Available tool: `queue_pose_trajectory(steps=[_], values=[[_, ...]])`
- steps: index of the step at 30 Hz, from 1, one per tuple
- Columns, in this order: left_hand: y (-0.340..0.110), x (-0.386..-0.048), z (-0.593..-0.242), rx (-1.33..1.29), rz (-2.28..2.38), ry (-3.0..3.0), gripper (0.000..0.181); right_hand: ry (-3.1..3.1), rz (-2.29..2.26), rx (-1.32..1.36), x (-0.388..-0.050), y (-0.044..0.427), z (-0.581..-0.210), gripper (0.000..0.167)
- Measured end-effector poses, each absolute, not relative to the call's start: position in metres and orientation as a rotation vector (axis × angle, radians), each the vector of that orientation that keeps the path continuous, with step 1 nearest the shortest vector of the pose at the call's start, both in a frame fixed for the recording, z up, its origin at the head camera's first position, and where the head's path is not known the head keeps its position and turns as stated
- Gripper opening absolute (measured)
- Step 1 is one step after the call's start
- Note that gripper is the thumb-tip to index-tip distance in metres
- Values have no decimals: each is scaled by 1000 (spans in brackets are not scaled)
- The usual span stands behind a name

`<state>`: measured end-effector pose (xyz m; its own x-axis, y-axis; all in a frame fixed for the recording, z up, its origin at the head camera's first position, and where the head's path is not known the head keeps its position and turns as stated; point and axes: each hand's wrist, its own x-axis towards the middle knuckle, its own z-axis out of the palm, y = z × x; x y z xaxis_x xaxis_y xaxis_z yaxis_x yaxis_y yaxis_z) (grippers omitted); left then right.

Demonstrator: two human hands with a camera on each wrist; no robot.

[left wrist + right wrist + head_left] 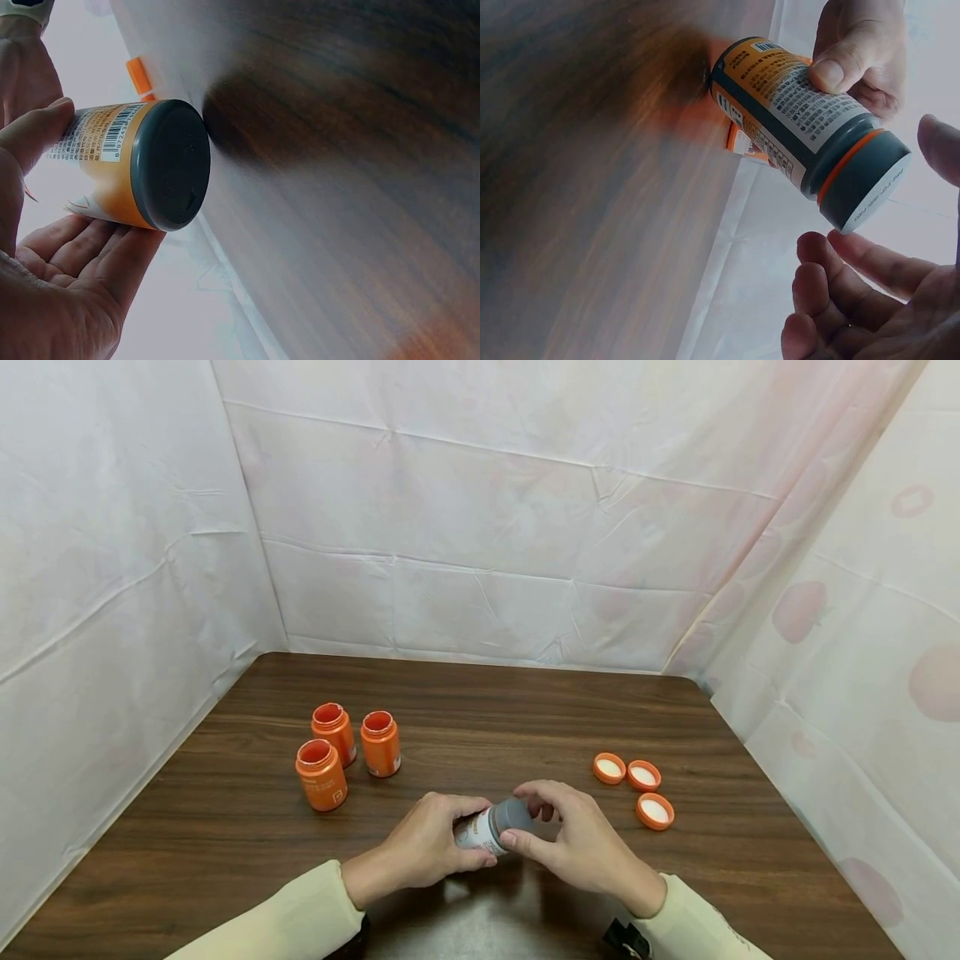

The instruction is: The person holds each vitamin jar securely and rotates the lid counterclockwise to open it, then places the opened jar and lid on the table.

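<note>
My left hand point(420, 843) grips a grey pill bottle point(477, 832) with a white and orange label, thumb on one side and fingers on the other. The bottle lies tilted, its grey cap point(514, 813) towards the right; I cannot tell whether its base touches the table. In the right wrist view an orange ring shows below the cap point(866, 180). My right hand point(581, 839) is spread around the cap, its thumb apart from it and a fingertip close to or touching its edge. The dark base of the bottle point(176, 165) faces the left wrist camera.
Several things stand on the brown wood table point(480, 710). Left are three uncapped orange bottles point(322, 781), upright and close together. On the right lie three orange caps point(655, 811), white insides up. White sheeting point(480, 510) hangs behind and at both sides.
</note>
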<state>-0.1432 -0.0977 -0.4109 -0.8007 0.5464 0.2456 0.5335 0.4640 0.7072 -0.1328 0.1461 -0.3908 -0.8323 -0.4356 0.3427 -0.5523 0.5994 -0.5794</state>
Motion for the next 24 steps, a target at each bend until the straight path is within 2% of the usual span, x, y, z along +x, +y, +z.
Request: queue_pose_trajectory(steps=[14,24], values=[[-97,-144,-412,1002,1280,2691,38,-2709,1162,795,-133,144,-393,32],[-98,-144,-412,1002,1290,2677,36,-2636,1113,922,-134,145,-392,35]])
